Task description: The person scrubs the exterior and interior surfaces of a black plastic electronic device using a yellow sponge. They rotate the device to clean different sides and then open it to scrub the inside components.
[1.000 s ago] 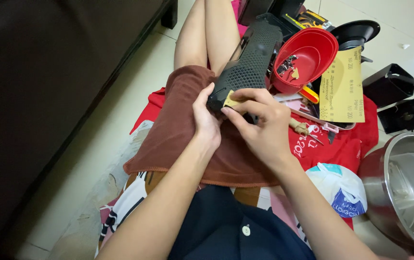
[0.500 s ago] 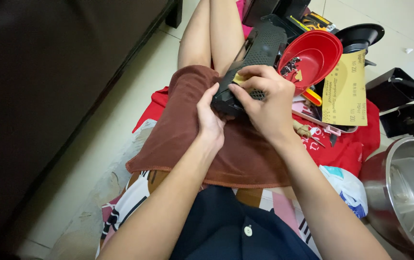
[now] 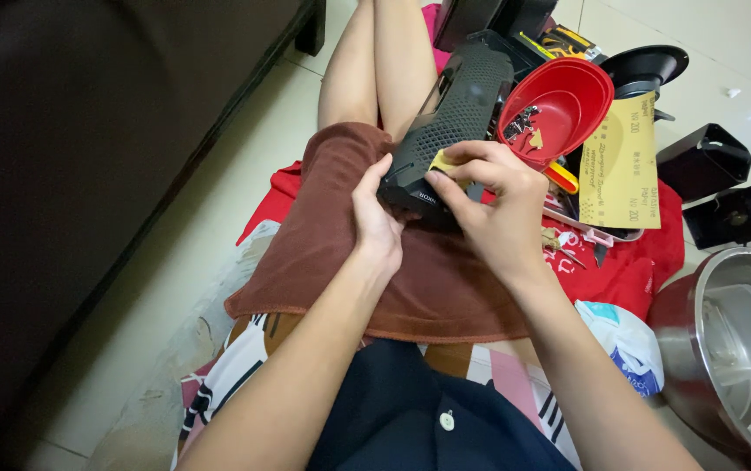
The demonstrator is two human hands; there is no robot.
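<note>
A long black device with a perforated mesh shell (image 3: 458, 109) lies along my lap over a brown towel (image 3: 349, 253). My left hand (image 3: 375, 218) grips its near end from the left side. My right hand (image 3: 489, 205) rests over the same end, its fingers pinching a small yellow piece (image 3: 445, 161) against the mesh. The near end of the device is partly hidden under both hands.
A red bowl (image 3: 567, 100) with small metal parts stands to the right, beside a tan sheet of sandpaper (image 3: 620, 166). Black boxes (image 3: 702, 161) and a steel pot (image 3: 742, 349) sit at the right on a red cloth. Dark furniture fills the left.
Over the last second my right hand has shifted a little along the near end of the black device, still pressing the yellow piece. My left hand keeps the same grip.
</note>
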